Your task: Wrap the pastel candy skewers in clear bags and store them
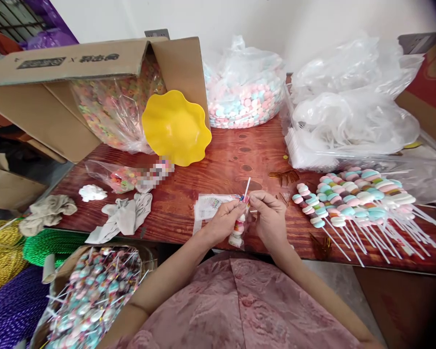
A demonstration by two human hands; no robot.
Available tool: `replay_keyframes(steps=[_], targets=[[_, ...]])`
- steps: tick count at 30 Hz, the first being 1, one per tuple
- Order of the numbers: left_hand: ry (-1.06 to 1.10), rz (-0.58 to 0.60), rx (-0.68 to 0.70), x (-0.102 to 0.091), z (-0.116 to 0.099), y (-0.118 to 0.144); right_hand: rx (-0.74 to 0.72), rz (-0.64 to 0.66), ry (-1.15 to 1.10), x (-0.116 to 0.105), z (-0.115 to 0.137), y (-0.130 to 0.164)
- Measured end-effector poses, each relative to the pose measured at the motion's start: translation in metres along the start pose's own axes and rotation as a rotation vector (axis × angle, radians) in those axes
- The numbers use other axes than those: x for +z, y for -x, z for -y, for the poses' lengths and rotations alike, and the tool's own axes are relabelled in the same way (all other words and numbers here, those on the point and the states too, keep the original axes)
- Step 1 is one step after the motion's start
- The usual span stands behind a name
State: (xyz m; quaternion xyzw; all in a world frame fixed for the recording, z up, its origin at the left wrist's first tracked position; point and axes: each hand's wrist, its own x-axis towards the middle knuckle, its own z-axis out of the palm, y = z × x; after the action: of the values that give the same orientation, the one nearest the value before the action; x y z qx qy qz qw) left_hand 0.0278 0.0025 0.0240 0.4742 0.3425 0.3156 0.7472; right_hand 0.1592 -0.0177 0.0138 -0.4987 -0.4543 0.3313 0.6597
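Along the near edge of the table (174, 213), the left hand (227, 215) closed round the neck of a bagged marshmallow stick (237, 233); just right, the right hand (271, 213) pinched its fingertips together, their hold unclear. Gripping only the neck seemed gentlest.

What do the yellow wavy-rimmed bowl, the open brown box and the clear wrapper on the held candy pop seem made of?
Yellow wavy-rimmed bowl: probably plastic; smooth, evenly coloured, soft sheen.
Open brown box: cardboard; matte, stiffly folded, dark print.
Clear wrapper: likely thin plastic film; glints, with colours showing through.
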Motion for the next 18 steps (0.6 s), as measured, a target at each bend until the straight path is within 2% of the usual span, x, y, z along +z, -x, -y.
replay_keyframes(steps=[2,3,6,8,10,13,15,18], targets=[[0.031,0.003,-0.046,-0.002,-0.004,0.001,-0.22,-0.014,0.208,-0.013,0.008,-0.009],[0.042,0.029,-0.068,-0.003,-0.006,0.002,-0.373,0.032,0.357,-0.022,0.012,-0.013],[0.023,0.169,-0.129,-0.01,-0.013,0.005,-0.785,0.467,0.773,-0.045,0.022,-0.025],[-0.008,0.302,-0.192,-0.014,-0.017,0.007,-0.907,0.71,0.895,-0.053,0.027,-0.029],[-0.043,0.435,-0.255,-0.017,-0.021,0.009,-0.9,0.828,0.934,-0.056,0.03,-0.029],[-0.192,0.554,-0.247,-0.018,-0.023,0.012,-0.778,0.909,0.993,-0.056,0.031,-0.026],[-0.458,0.503,-0.127,-0.015,-0.022,0.014,-0.639,0.94,1.04,-0.054,0.027,-0.021],[-0.922,0.277,0.124,-0.012,-0.016,0.018,-0.368,0.968,1.016,-0.05,0.019,-0.009]])
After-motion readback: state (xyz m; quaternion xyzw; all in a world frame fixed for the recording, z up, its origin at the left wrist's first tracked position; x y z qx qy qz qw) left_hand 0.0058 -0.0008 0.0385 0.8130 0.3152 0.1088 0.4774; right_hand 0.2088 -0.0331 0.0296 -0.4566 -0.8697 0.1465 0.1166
